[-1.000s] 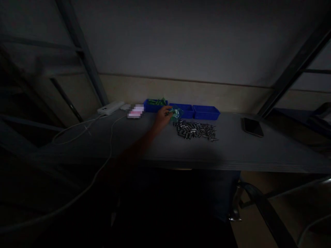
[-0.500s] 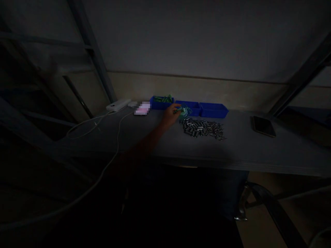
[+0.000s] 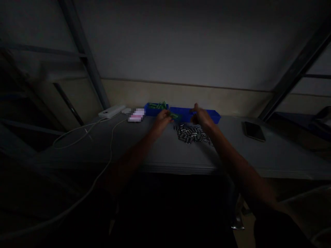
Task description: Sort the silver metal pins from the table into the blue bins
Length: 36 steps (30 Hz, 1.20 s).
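My left hand [image 3: 161,120] is closed on a small see-through green bag [image 3: 175,116], in front of the blue bins. Whether anything lies inside the bag is too dark to make out. My right hand [image 3: 201,115] hovers before the right-hand blue bin [image 3: 216,117], its fingers apart and somewhat blurred; I see nothing in them. Below both hands a pile of small metal cylinders and pins [image 3: 190,133] lies on the grey table [image 3: 160,151]. My right forearm covers the pile's right end. Green bags [image 3: 157,105] fill the left blue bin [image 3: 152,112].
Left of the bins lie a pixelated pink-and-white object [image 3: 137,115] and a white power bank [image 3: 112,112] with a white cable [image 3: 111,144] running down across the table edge. At the right rests a dark phone [image 3: 254,131]. Metal posts frame both sides.
My right hand has come into view from the right, over the pile toward the bins. My left hand still holds the green bag. The camera view has shifted slightly.
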Available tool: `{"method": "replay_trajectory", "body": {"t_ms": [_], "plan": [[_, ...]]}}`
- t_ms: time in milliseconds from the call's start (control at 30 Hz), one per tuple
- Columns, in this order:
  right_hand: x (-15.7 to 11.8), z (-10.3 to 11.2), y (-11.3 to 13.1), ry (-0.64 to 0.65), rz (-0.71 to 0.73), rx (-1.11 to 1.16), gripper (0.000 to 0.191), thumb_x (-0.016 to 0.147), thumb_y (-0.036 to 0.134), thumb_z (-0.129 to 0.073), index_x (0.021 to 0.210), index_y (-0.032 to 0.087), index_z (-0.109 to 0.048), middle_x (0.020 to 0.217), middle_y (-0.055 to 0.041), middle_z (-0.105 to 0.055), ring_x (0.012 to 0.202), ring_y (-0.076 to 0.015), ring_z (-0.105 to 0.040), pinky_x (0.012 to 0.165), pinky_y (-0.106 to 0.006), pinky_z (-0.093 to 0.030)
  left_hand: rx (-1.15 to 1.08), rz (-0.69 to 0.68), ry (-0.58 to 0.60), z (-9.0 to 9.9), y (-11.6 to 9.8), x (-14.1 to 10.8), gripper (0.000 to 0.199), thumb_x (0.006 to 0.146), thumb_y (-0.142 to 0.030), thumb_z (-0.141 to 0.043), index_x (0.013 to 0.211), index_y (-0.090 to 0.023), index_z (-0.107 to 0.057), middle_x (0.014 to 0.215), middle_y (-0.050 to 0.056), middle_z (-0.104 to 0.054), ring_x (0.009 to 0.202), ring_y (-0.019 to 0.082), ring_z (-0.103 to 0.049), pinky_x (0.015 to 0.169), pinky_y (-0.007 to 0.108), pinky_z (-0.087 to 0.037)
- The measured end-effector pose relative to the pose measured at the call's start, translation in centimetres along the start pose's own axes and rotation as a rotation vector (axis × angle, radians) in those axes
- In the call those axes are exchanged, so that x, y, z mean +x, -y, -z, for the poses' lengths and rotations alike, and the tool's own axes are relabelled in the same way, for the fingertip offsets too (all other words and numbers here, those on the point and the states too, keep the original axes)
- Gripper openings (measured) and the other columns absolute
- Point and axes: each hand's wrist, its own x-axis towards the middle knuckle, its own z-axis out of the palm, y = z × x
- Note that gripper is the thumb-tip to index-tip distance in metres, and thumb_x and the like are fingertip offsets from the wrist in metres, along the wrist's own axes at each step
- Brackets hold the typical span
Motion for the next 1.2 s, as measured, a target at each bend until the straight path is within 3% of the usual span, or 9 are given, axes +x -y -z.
{"method": "replay_trajectory", "body": {"t_ms": [67, 133, 267, 400, 700, 800, 967, 1067, 1200], "plan": [[0.5, -1.5, -0.4, 0.095, -0.107, 0.073, 0.057, 0.092, 0.052, -0.022, 0.095, 0.010, -0.059, 0.057, -0.0058, -0.059, 0.045, -0.0113, -0.050, 0.044, -0.023, -0.040, -0.024, -0.057, 0.027, 0.1, 0.0, 0.0, 0.014, 0.064, -0.006, -0.055, 0.073, -0.015, -0.050, 0.080, 0.000, -0.059, 0.075, 0.010, -0.056, 0.070, 0.023, -0.047], [0.8, -3.0, -1.1, 0.188, -0.160, 0.177, 0.047, 0.091, 0.049, -0.030, 0.088, 0.012, -0.059, 0.051, -0.0035, -0.057, 0.040, -0.0106, -0.047, 0.041, -0.022, -0.036, -0.018, -0.129, 0.031, 0.2, 0.1, 0.2, 0.010, 0.064, -0.008, -0.054, 0.069, -0.016, -0.050, 0.085, 0.001, -0.059, 0.081, 0.011, -0.056, 0.072, 0.023, -0.045], [0.8, -4.4, -2.6, 0.216, 0.008, 0.335, 0.011, 0.075, 0.024, -0.056, 0.069, 0.015, -0.057, 0.054, 0.0007, -0.056, 0.045, -0.0082, -0.047, 0.043, -0.019, -0.033, 0.050, -0.202, 0.023, 0.3, 0.3, 0.4, 0.007, 0.066, -0.010, -0.051, 0.066, -0.016, -0.050, 0.092, 0.001, -0.060, 0.084, 0.012, -0.056, 0.072, 0.023, -0.043], [0.4, -4.1, -3.7, 0.132, 0.094, 0.423, 0.010, 0.063, 0.020, -0.056, 0.056, 0.016, -0.051, 0.047, 0.0048, -0.046, 0.042, -0.0067, -0.038, 0.043, -0.020, -0.030, 0.188, -0.171, 0.053, 0.2, 0.2, 0.2, 0.008, 0.063, -0.009, -0.048, 0.063, -0.015, -0.053, 0.082, 0.001, -0.060, 0.078, 0.012, -0.055, 0.069, 0.023, -0.042], [1.0, -3.1, -3.7, -0.173, 0.200, 0.328, 0.008, 0.054, 0.020, -0.056, 0.059, 0.018, -0.051, 0.051, 0.0073, -0.045, 0.048, -0.0071, -0.038, 0.049, -0.021, -0.029, 0.455, 0.181, 0.072, 0.2, -0.9, -0.6, 0.011, 0.065, -0.019, -0.056, 0.072, -0.018, -0.064, 0.073, 0.002, -0.061, 0.062, 0.012, -0.050, 0.052, 0.022, -0.033], [1.0, -2.9, -3.8, -0.166, 0.329, 0.263, 0.005, 0.054, 0.018, -0.052, 0.057, 0.018, -0.047, 0.052, 0.0073, -0.043, 0.051, -0.0075, -0.037, 0.051, -0.021, -0.029, 0.393, 0.381, 0.171, 0.2, -1.4, -0.6, 0.027, 0.072, -0.041, -0.057, 0.072, -0.016, -0.066, 0.076, 0.005, -0.062, 0.053, 0.010, -0.045, 0.046, 0.022, -0.027], [0.6, -3.1, -3.8, -0.033, 0.582, 0.118, 0.004, 0.058, 0.017, -0.047, 0.057, 0.019, -0.043, 0.058, 0.0056, -0.042, 0.060, -0.0096, -0.042, 0.061, -0.022, -0.034, 0.266, 0.557, 0.142, 0.4, -1.7, -0.3, 0.058, 0.078, -0.064, -0.039, 0.066, -0.014, -0.064, 0.063, 0.006, -0.057, 0.044, 0.009, -0.040, 0.041, 0.023, -0.022], [0.2, -3.3, -3.7, -0.025, 0.639, -0.047, 0.004, 0.060, 0.014, -0.048, 0.060, 0.018, -0.049, 0.069, 0.0022, -0.049, 0.075, -0.0134, -0.048, 0.073, -0.027, -0.038, 0.174, 0.516, 0.133, 0.3, -1.6, -0.3, 0.039, 0.080, -0.050, -0.050, 0.068, -0.015, -0.061, 0.061, 0.003, -0.056, 0.044, 0.007, -0.041, 0.042, 0.020, -0.025], [-0.2, -3.4, -3.6, -0.212, 0.548, -0.198, 0.008, 0.064, 0.012, -0.052, 0.063, 0.018, -0.058, 0.083, -0.0017, -0.053, 0.091, -0.0162, -0.048, 0.089, -0.031, -0.035, 0.158, 0.354, 0.057, 0.1, -1.5, -0.5, 0.006, 0.074, -0.020, -0.061, 0.071, -0.016, -0.057, 0.062, -0.002, -0.054, 0.046, 0.005, -0.046, 0.046, 0.020, -0.031]]}}
